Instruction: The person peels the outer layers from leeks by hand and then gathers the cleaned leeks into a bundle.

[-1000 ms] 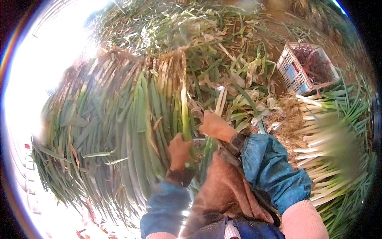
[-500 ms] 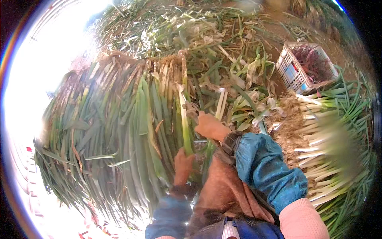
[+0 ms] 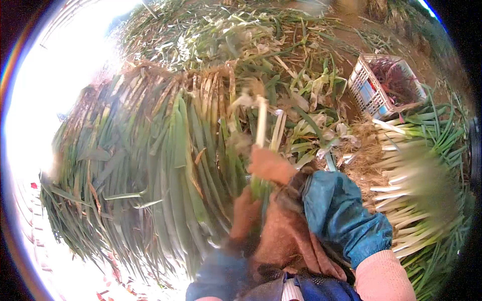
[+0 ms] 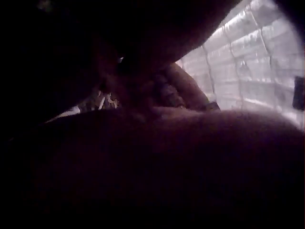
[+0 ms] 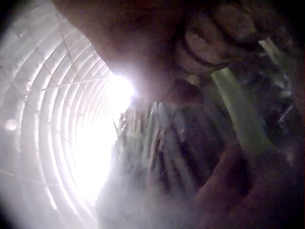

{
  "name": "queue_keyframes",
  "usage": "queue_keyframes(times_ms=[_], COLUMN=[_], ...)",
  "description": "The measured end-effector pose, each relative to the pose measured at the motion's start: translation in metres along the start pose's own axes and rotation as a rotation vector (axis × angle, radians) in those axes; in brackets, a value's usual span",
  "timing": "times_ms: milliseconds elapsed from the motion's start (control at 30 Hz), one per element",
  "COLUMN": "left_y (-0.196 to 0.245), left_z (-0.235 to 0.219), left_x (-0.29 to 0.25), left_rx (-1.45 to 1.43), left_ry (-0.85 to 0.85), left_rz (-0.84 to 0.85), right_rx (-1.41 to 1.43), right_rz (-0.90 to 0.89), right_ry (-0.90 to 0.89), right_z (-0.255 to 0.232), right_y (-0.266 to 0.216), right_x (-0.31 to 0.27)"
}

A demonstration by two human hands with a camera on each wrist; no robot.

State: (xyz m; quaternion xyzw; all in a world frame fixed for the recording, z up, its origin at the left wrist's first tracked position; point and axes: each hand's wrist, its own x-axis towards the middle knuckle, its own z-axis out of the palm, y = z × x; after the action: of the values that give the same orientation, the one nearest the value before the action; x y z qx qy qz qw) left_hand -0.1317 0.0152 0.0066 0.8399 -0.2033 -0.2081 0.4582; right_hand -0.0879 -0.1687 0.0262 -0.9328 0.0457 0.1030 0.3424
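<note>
A peeled leek with a white shaft (image 3: 261, 123) stands out above my right hand (image 3: 272, 165), whose fingers curl round it. Below that, my left hand (image 3: 245, 213), blurred, grips the same leek's green part. The right wrist view has the curled right fingers (image 5: 214, 38) at the top, the green stalk (image 5: 238, 107) running down from them and the left hand (image 5: 233, 183) around its lower end. Dark skin (image 4: 186, 88) fills most of the left wrist view, where the leek cannot be made out.
A thick row of untrimmed leeks (image 3: 145, 150) lies to the left. Cleaned leeks (image 3: 401, 190) are laid out on the right, below a white crate (image 3: 369, 95) with reddish strands in it. Peelings (image 3: 221, 40) cover the ground ahead, and two white stalks (image 3: 278, 130) lie just beyond the right hand.
The leek has moved right, away from the row, and its white shaft now shows above the right hand. The left hand has shifted right and slightly down, while the right hand has closed round the stalk.
</note>
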Motion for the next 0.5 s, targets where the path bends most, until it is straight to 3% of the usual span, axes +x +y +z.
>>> queue_keyframes(times_ms=[67, 133, 200, 267, 333, 433, 500], left_y=[-0.010, -0.026, -0.032, -0.026, -0.024, -0.040, -0.056], left_z=[0.018, 0.024, 0.012, -0.005, -0.029, -0.033, -0.025], left_x=[0.015, 0.035, 0.071, 0.113, 0.155, 0.194, 0.200], left_rx=[0.078, 0.261, 0.500, 0.637, 0.511, 0.536, 0.647], left_ry=[-0.072, -0.072, -0.026, 0.271, 0.426, 0.485, 0.471], left_rz=[0.070, 0.162, 0.261, 0.258, 0.343, 0.128, 0.176], right_rx=[-0.010, 0.146, 0.137, 0.117, 0.170, 0.192, 0.250], right_rz=[0.135, 0.380, 0.316, 0.198, 0.198, 0.168, 0.201], right_ry=[0.092, 0.270, 0.161, 0.093, 0.070, 0.015, -0.024], right_z=[-0.012, -0.021, -0.017, -0.013, -0.012, -0.014, -0.015], right_y=[0.018, 0.030, 0.027, 0.016, 0.010, 0.004, -0.006], right_x=[-0.005, -0.003, -0.002, -0.004, -0.003, 0.001, 0.000])
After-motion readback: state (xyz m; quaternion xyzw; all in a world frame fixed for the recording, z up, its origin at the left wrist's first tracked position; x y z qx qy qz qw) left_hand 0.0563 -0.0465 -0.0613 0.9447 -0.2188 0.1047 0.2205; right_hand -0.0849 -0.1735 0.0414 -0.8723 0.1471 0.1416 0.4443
